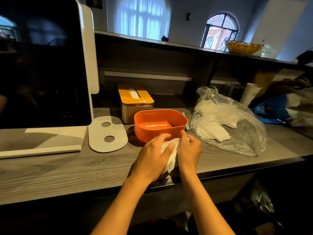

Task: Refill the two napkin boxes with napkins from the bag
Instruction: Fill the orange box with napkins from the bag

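An open orange napkin box [160, 123] stands on the wooden counter [67, 167], its inside bare. Just in front of it, my left hand [152, 155] and my right hand [188, 148] both grip a bunch of white napkins [171, 156] between them. Behind the orange box stands a second napkin box [135, 102] with a yellow slotted lid on and a napkin showing in the slot. To the right lies a clear plastic bag [225, 122] with white napkins inside.
A large white-framed screen [42, 65] on a stand fills the left. A flat white oval lid with two holes [107, 133] lies beside the orange box. A paper cup [249, 95] and blue bag [272, 109] sit at the right; a raised shelf runs behind.
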Tool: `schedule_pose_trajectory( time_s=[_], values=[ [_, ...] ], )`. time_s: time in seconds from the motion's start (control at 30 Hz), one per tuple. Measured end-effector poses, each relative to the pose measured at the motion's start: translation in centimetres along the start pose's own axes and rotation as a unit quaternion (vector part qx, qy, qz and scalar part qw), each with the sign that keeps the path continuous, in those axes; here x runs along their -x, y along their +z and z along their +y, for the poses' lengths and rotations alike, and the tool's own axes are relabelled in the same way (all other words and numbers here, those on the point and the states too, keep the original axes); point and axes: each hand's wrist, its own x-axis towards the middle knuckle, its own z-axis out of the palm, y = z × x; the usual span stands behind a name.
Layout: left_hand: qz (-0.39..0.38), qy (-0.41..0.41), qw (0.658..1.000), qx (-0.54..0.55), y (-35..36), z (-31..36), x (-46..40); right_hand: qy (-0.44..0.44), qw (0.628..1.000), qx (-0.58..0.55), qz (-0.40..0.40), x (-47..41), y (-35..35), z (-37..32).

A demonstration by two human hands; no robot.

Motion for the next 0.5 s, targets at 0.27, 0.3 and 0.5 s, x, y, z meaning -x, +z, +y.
schedule_pose_trajectory(
  time_s=[0.27, 0.3, 0.5],
  values=[
    [-0.088, 0.000, 0.996, -0.010, -1.6, -1.3, 0.3, 0.047, 0.995, -0.010, -0.089, -0.9, -1.3, -0.8],
    [-0.071, -0.018, 0.997, 0.015, -1.9, -1.6, 0.2, 0.042, 0.988, -0.034, -0.147, -1.0, -1.9, -1.1],
    [0.001, -0.102, 0.988, 0.111, -2.4, -2.2, -0.5, -0.040, 0.915, 0.015, -0.401, -1.0, -4.3, 0.0]
  ],
)
